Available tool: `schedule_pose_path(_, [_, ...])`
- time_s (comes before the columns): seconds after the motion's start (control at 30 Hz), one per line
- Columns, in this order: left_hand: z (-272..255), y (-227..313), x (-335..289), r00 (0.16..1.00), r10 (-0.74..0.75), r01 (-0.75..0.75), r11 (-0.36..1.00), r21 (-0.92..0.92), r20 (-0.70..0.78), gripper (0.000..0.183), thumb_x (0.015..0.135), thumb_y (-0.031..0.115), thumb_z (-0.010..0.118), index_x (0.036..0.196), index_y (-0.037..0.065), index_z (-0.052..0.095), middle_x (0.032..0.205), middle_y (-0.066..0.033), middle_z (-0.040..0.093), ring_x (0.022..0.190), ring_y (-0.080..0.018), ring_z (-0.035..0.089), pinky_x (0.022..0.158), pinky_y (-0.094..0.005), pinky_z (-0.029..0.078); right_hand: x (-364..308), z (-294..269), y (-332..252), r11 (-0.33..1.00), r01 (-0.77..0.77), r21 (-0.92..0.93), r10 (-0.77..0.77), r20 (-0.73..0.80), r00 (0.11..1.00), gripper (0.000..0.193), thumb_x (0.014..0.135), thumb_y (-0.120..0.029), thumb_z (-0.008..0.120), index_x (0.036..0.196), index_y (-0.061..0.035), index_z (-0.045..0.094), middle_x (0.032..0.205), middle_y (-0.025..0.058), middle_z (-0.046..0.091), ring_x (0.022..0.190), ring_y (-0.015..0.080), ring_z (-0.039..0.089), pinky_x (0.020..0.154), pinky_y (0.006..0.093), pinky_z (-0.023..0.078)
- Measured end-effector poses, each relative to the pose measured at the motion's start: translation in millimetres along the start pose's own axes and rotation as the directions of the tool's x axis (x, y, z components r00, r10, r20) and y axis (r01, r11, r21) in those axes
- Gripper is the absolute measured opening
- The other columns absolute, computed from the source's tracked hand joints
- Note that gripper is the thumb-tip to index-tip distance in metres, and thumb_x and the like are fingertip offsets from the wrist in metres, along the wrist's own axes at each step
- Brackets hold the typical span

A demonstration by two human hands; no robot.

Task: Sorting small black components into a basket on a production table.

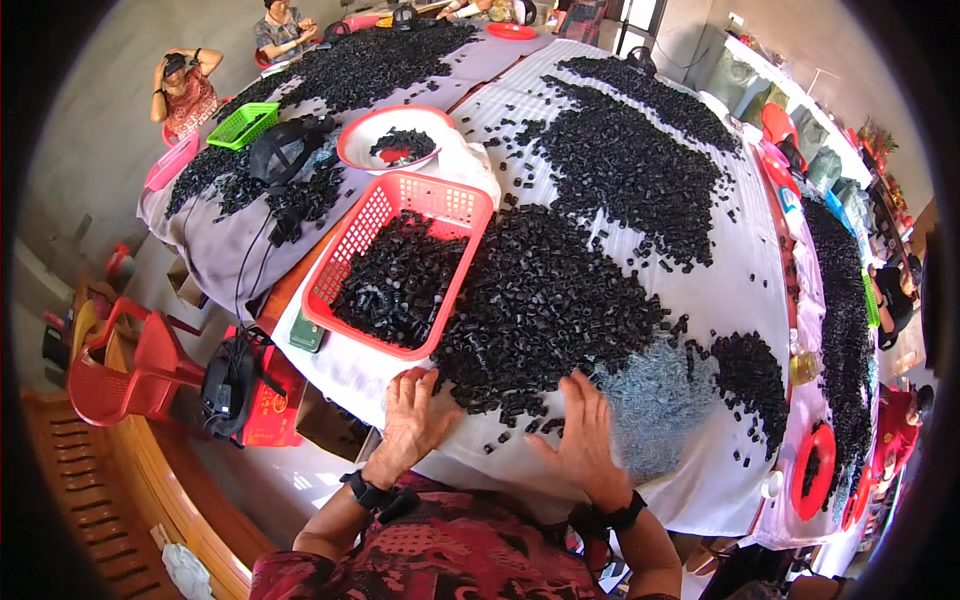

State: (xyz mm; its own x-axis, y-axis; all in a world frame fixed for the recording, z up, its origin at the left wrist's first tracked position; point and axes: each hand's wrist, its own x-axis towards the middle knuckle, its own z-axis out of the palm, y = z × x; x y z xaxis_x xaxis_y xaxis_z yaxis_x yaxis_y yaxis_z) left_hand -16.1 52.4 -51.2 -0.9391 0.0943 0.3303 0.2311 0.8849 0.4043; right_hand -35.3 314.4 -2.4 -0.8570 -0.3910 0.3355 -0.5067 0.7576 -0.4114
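Observation:
My left hand rests flat on the white cloth at the near edge of a large pile of small black plastic pieces. Its fingers are stretched out and nothing is in them. To the right, my right hand is held with spread fingers at the same pile's near edge, also holding nothing. A heap of small pale blue-clear pieces lies just beyond and right of that hand. Ahead of my left hand stands a red plastic basket partly filled with black pieces.
Behind the basket sits a white bowl with a red rim. A green basket and a black cap lie at the far left. More black pieces cover the far cloth. Red chairs stand left; several people sit around.

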Motion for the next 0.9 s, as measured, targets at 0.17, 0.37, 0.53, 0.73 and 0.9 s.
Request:
schedule_pose_path(0.17, [-23.4, -3.8, 3.6, 0.873, -0.485, 0.321, 0.635, -0.702, -0.040, 0.049, 0.084, 0.027, 0.068, 0.112, -0.005, 0.043, 0.086, -0.0140, 0.061, 0.070, -0.0190, 0.061, 0.064, -0.0308, 0.050, 2.8, 10.5, -17.1, 0.942, 0.332, -0.057, -0.311, 0.230, 0.922, 0.058, 0.080, -0.030, 0.061, 0.130, -0.0075, 0.043, 0.133, 0.0228, 0.037, 0.118, 0.0389, 0.042, 0.100, 0.0512, 0.034])
schedule_pose_path(0.37, [-24.5, -25.6, 41.6, 0.725, -0.684, 0.370, 0.292, -0.882, 0.078, 0.041, 0.089, 0.029, 0.062, 0.103, -0.005, 0.043, 0.078, -0.0172, 0.063, 0.059, -0.0221, 0.065, 0.050, -0.0292, 0.052, 26.1, 40.9, -25.7, 0.787, 0.612, -0.072, -0.577, 0.264, 0.773, 0.040, 0.083, -0.017, 0.050, 0.122, -0.0054, 0.049, 0.130, 0.0184, 0.043, 0.117, 0.0347, 0.045, 0.099, 0.0501, 0.037])
schedule_pose_path(0.53, [-28.6, -40.7, 46.2, 0.736, -0.671, 0.302, 0.209, -0.930, 0.088, 0.024, 0.085, 0.015, 0.065, 0.086, -0.003, 0.050, 0.067, -0.0145, 0.063, 0.050, -0.0203, 0.063, 0.043, -0.0276, 0.050, 53.2, 58.5, 3.3, 0.725, 0.647, -0.235, -0.615, 0.202, 0.762, 0.033, 0.083, -0.017, 0.051, 0.112, -0.0020, 0.054, 0.124, 0.0171, 0.049, 0.116, 0.0326, 0.046, 0.098, 0.0477, 0.037])
schedule_pose_path(0.73, [-42.5, -63.8, 37.9, 0.733, -0.669, 0.331, 0.198, -0.923, 0.119, 0.012, 0.084, 0.012, 0.063, 0.086, 0.001, 0.059, 0.068, -0.0076, 0.064, 0.044, -0.0129, 0.057, 0.040, -0.0236, 0.045, 74.2, 47.6, 8.9, 0.837, 0.455, -0.304, -0.464, 0.047, 0.885, 0.032, 0.081, -0.017, 0.053, 0.108, -0.0008, 0.055, 0.121, 0.0168, 0.050, 0.111, 0.0306, 0.048, 0.097, 0.0448, 0.038])
schedule_pose_path(0.9, [-36.7, -67.4, 28.9, 0.759, -0.643, 0.281, 0.181, -0.942, 0.102, 0.019, 0.087, 0.019, 0.063, 0.080, 0.002, 0.055, 0.065, -0.0075, 0.061, 0.046, -0.0141, 0.057, 0.043, -0.0242, 0.045, 80.2, 67.3, -39.9, 0.759, 0.621, -0.197, -0.612, 0.110, 0.783, 0.030, 0.081, -0.017, 0.051, 0.106, -0.0004, 0.056, 0.119, 0.0160, 0.049, 0.109, 0.0289, 0.049, 0.095, 0.0426, 0.039])
